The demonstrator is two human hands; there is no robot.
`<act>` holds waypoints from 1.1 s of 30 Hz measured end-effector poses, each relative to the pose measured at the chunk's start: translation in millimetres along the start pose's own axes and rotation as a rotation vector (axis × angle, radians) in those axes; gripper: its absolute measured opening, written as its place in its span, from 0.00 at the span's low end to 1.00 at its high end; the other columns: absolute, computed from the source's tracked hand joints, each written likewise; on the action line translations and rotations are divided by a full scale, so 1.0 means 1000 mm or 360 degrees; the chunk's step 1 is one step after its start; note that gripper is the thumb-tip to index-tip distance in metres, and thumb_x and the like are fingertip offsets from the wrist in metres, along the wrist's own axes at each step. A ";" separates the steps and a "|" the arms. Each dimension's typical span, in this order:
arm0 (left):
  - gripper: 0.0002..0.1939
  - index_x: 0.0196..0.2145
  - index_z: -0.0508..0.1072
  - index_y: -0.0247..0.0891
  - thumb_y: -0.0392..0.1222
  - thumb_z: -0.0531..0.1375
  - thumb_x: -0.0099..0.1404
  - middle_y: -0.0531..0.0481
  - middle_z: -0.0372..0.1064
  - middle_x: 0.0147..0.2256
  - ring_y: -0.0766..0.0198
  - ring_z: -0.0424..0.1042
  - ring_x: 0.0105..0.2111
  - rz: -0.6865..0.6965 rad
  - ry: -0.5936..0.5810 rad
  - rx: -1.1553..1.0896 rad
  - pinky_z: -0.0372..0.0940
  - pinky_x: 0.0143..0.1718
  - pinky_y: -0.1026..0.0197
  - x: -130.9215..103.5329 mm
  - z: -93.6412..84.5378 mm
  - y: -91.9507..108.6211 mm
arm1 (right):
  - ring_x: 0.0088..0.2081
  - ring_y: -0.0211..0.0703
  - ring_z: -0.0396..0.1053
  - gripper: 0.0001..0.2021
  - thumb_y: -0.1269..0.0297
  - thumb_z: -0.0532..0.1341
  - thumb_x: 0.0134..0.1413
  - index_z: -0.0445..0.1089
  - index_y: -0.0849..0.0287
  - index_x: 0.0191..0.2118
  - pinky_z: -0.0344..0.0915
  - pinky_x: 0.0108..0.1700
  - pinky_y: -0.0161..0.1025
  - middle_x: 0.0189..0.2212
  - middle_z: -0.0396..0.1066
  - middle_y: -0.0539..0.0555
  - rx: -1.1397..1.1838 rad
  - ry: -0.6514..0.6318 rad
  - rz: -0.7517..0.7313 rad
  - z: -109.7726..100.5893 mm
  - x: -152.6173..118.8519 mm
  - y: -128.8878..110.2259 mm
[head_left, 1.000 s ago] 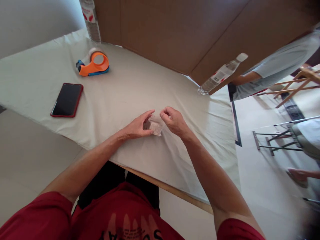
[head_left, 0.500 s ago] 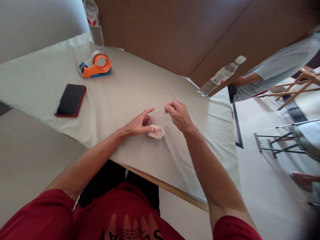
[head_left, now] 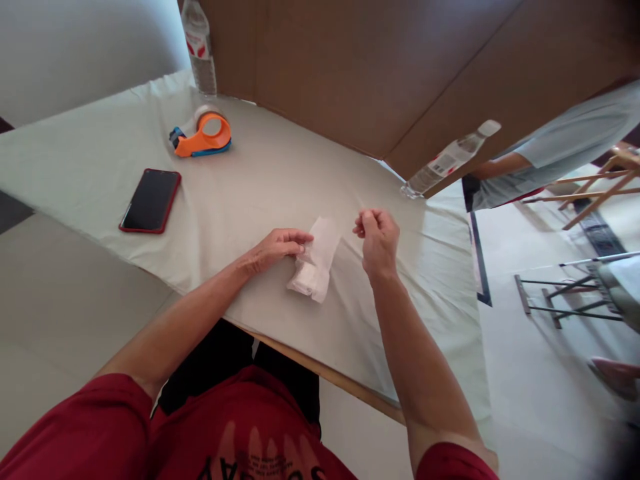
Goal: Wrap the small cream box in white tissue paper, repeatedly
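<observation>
A small translucent white plastic bag lies on the cloth-covered table, its lower end bulging around a whitish item whose kind I cannot make out. My left hand pinches the bag's left edge between thumb and fingers. To the right of the bag, and apart from it, my right hand is raised with its fingers curled together. Whatever may be in those fingers is hidden.
A phone in a red case and an orange tape dispenser lie to the left. Water bottles stand at the back left and right against a brown cardboard panel. Beyond the panel is another person's arm.
My right hand has moved right, away from the bag. The bag now lies flatter and longer, its filled end nearer me. My left hand has closed from a spread grasp to a pinch.
</observation>
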State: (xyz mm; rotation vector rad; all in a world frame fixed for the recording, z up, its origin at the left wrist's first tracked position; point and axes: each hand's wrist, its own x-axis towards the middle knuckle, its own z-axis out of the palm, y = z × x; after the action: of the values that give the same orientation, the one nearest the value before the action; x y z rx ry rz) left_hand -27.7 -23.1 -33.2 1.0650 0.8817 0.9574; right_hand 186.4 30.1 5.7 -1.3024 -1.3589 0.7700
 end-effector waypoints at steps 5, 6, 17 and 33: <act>0.23 0.47 0.80 0.34 0.37 0.65 0.51 0.47 0.77 0.38 0.66 0.70 0.33 -0.0006 0.0017 -0.0133 0.63 0.44 0.58 0.003 -0.001 -0.003 | 0.26 0.38 0.63 0.15 0.49 0.62 0.55 0.67 0.56 0.30 0.61 0.33 0.38 0.24 0.67 0.48 -0.0533 -0.0442 -0.0092 -0.004 -0.045 -0.012; 0.22 0.46 0.80 0.34 0.36 0.65 0.50 0.47 0.77 0.38 0.66 0.70 0.33 -0.0008 0.0012 -0.0181 0.63 0.44 0.58 0.003 -0.001 -0.004 | 0.27 0.39 0.64 0.17 0.46 0.64 0.52 0.68 0.56 0.32 0.61 0.34 0.39 0.26 0.69 0.49 -0.0674 -0.0490 -0.0100 0.000 -0.051 -0.012; 0.15 0.36 0.83 0.33 0.38 0.69 0.48 0.44 0.79 0.37 0.61 0.74 0.38 0.0057 0.0089 -0.0471 0.65 0.45 0.57 0.005 -0.005 -0.002 | 0.28 0.39 0.64 0.10 0.58 0.58 0.56 0.67 0.55 0.27 0.61 0.36 0.39 0.24 0.67 0.48 -0.0265 -0.0333 0.0007 0.009 -0.056 0.001; 0.17 0.34 0.73 0.38 0.51 0.68 0.53 0.52 0.68 0.32 0.67 0.64 0.28 0.0578 0.0582 0.0917 0.63 0.34 0.61 -0.003 0.005 -0.001 | 0.49 0.51 0.78 0.17 0.49 0.70 0.47 0.75 0.54 0.39 0.72 0.53 0.48 0.42 0.82 0.54 0.1016 -0.0571 0.0579 0.001 -0.055 0.020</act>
State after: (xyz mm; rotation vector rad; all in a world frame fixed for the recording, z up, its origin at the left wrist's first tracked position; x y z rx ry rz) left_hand -23.3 -27.3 -32.7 1.6087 1.3441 1.2632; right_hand 182.6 -18.4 -27.4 -0.9229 -1.0101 1.5985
